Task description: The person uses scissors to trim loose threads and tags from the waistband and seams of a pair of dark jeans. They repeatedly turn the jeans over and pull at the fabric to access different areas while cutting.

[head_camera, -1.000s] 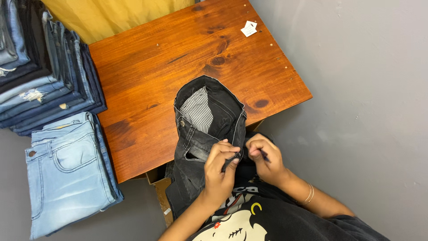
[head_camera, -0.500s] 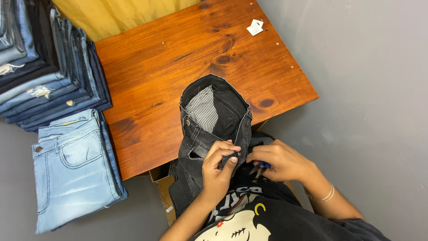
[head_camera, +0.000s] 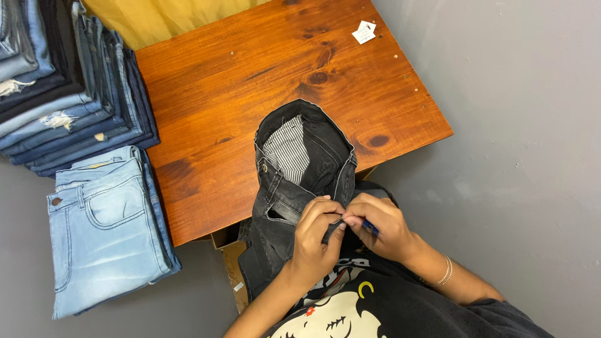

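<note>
Black jeans [head_camera: 300, 181] lay at the near edge of the wooden table [head_camera: 250, 81], waist opened toward the far side, striped pocket lining [head_camera: 287, 150] showing inside, legs hanging off the near edge toward the person. Left hand [head_camera: 316, 241] pinched the waistband at the table's near edge, fingers curled tight on the denim. Right hand [head_camera: 382, 228] touched the left, fingers narrow, gripping a small blue tool [head_camera: 369, 226]; tool mostly hidden. Light blue jeans [head_camera: 103, 228] lay left of the table. Stack of folded jeans [head_camera: 62, 81] sat at the table's left side. White tag [head_camera: 364, 31] lay near the table's far right corner.
</note>
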